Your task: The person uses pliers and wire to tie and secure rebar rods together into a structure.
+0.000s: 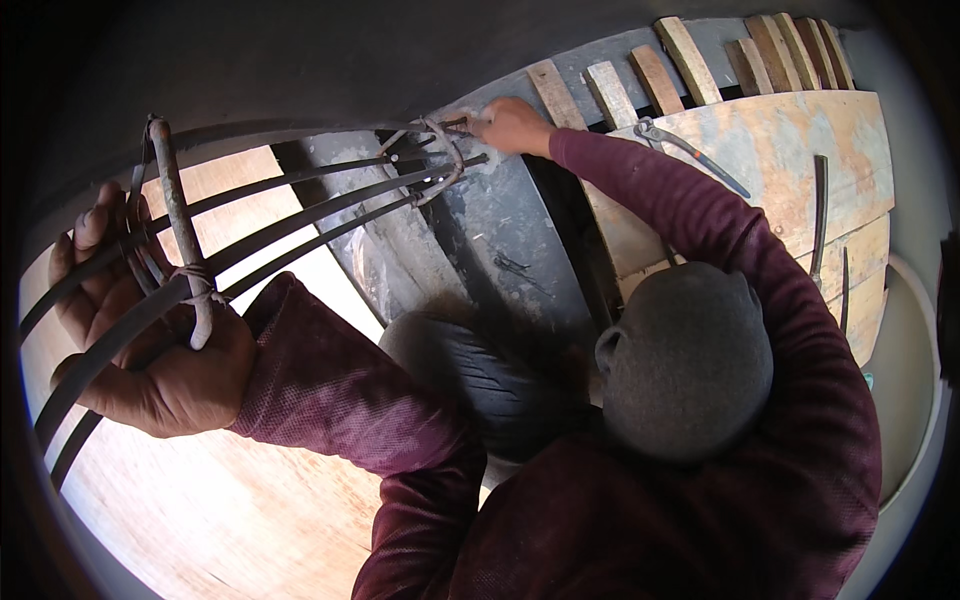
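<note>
A rebar cage of long dark steel bars (300,214) runs from lower left to upper centre, with bent steel stirrups around it. My left hand (169,352), palm up, holds the bars near the stirrup (176,202) bound with tie wire. The fingers are spread around the bars and partly hidden by them. At the cage's far end my right hand (510,127) is closed at a bar end beside the other stirrup (454,150); its fingertips are blurred. Pincers (697,154) with a blue handle lie on a wooden panel (795,142), right of my right hand.
Several wooden battens (686,60) stick out along the panel's far edge. Two dark metal rods (820,217) lie on it. A rounded grey cloth-covered form (686,360) is in front of me. A pale curved rim (926,322) stands at right, a dark wall (262,60) behind the cage.
</note>
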Available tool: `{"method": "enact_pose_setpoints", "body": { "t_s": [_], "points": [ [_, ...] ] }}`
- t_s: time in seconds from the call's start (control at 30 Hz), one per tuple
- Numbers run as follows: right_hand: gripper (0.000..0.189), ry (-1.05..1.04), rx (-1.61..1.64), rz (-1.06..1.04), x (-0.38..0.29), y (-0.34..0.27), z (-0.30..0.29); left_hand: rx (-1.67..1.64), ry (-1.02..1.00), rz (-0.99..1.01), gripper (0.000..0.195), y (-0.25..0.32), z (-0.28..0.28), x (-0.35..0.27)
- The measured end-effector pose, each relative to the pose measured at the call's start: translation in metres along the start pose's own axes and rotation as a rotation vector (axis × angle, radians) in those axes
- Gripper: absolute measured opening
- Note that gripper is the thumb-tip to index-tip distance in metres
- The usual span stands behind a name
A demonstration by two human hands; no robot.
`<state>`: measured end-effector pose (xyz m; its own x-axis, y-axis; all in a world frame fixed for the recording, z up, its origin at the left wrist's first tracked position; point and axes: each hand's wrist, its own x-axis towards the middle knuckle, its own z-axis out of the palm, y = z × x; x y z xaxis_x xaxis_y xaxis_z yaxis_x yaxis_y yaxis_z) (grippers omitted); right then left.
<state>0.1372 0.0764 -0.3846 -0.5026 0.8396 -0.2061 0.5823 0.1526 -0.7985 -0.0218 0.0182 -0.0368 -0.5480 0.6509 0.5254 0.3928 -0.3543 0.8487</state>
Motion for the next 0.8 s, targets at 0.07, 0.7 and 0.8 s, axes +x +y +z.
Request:
{"method": "enact_pose_setpoints", "body": {
  "t_s": [0.07, 0.7, 0.8],
  "points": [
    [0.027, -0.324, 0.733, 0.592, 0.013, 0.003, -0.004, -0.070, -0.037, 0.001, 0.074, -0.003, -0.004, 0.004],
    [0.056, 0.005, -0.671, 0.193, -0.227, 0.050, -0.175, 0.046, -0.167, -0.055, 0.052, -0.006, -0.029, 0.004],
    [0.073, -0.011, -0.634, 0.228, -0.241, 0.046, -0.178, 0.557, -0.401, 0.331, 0.043, -0.008, -0.043, 0.010]
  ]
}}
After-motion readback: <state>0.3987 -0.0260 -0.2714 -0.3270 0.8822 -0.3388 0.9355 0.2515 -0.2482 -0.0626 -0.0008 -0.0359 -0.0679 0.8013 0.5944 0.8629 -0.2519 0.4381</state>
